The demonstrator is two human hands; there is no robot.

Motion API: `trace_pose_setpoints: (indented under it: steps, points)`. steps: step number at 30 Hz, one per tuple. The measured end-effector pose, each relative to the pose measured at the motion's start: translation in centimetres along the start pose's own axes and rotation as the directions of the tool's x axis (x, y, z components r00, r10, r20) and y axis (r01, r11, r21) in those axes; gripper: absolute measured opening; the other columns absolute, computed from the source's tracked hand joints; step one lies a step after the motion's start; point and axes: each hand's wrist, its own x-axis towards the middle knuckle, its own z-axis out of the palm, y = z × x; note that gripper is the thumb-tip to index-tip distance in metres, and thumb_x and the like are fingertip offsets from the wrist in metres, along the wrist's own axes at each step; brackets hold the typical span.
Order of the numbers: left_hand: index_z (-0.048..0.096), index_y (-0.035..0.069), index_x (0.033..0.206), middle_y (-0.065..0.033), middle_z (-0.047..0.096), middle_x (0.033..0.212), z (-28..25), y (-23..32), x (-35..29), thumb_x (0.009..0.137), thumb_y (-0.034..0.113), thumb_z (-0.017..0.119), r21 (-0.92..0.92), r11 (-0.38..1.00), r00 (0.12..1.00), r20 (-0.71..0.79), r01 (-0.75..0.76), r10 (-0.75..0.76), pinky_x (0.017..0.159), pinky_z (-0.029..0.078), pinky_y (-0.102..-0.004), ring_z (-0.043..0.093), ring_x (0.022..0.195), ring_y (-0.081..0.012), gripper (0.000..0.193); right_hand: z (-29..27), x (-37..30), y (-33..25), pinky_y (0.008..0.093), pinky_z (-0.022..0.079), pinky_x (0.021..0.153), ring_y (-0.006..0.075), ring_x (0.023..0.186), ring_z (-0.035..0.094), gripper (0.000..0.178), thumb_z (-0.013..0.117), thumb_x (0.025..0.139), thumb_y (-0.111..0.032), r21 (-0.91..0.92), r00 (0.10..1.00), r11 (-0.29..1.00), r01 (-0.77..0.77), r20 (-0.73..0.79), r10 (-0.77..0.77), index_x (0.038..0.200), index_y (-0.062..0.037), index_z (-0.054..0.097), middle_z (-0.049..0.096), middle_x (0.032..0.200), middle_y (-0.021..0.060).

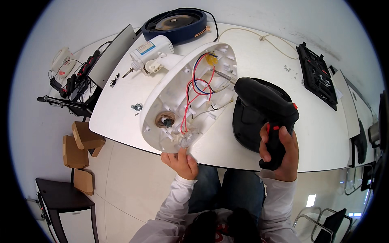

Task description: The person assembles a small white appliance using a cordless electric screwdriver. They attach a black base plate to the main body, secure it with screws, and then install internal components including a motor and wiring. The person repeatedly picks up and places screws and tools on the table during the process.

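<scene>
An open white fan body (170, 97) lies on the table, its hollow side up. Red, blue and black wires (197, 86) run inside it, past a yellow part (211, 59) at the far end. My left hand (181, 163) grips its near rim, thumb uppermost. In my right hand (288, 156) is a black cordless screwdriver (265, 99) with red buttons, my fingers wrapped round its handle. The screwdriver's bit (222, 75) reaches into the body's far right part; whether its tip touches a screw cannot be made out. Beneath the screwdriver lies a black oval base (247, 125), partly covered.
A white fan motor (151, 50) joins the body's far left side. Behind it sits a dark blue round appliance (175, 26). An open black toolbox (318, 75) lies at the right, beside small screws (287, 69). A metal knob (137, 107) rests at the left. Cardboard boxes (75, 152) stand below left.
</scene>
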Motion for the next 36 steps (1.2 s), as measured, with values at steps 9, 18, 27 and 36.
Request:
trace_pose_setpoints:
  steps: [9,18,27,36]
  points:
    - [0.059,0.004,0.106,-0.0207,0.045,0.123,0.1,-0.3,-0.2,0.077,0.021,0.043,0.003,1.0,1.0,0.002,-0.009,0.009,0.092,0.025,-0.0496,0.035,0.107,-0.0381,0.037,-1.0,-0.7,-0.1,0.0217,0.036,0.042,0.0124,0.045,0.047,0.041,0.052,0.087,-0.033,-0.012,0.995,0.998,0.054,-0.081,-0.055,0.11,0.0015,0.047,0.053,0.079,0.0115]
    - [0.053,0.0,0.108,-0.0235,0.045,0.118,-0.6,0.2,0.3,0.085,0.02,0.039,0.045,0.998,0.999,0.035,-0.038,0.037,0.095,0.025,-0.0502,0.036,0.109,-0.0398,0.034,-3.0,-1.0,0.9,0.0217,0.036,0.043,0.0108,0.046,0.046,0.038,0.045,0.091,-0.034,0.008,0.988,0.997,0.081,-0.133,-0.079,0.107,0.0006,0.047,0.053,0.083,0.0096]
    - [0.034,0.0,0.132,-0.0194,0.036,0.129,-2.8,5.9,-7.2,0.091,0.026,0.038,-0.458,0.885,0.991,0.05,-0.088,0.125,0.103,0.027,-0.0444,0.037,0.119,-0.0312,0.048,-4.4,-0.8,3.6,0.0229,0.034,0.046,0.0112,0.048,0.043,0.038,0.041,0.094,-0.035,-0.014,0.911,0.936,0.352,-0.224,-0.346,0.111,-0.0018,0.043,0.051,0.091,0.0103]
    - [0.041,0.011,0.133,-0.0107,0.034,0.14,-0.2,4.5,-11.4,0.084,0.019,0.051,-0.086,0.992,0.505,0.855,-0.088,0.119,0.107,0.026,-0.0438,0.03,0.131,-0.0279,0.051,-5.1,-0.8,3.3,0.0222,0.033,0.047,0.0097,0.048,0.041,0.041,0.041,0.094,-0.034,0.049,0.931,0.937,0.345,-0.142,-0.335,0.116,-0.0001,0.042,0.051,0.091,0.0102]
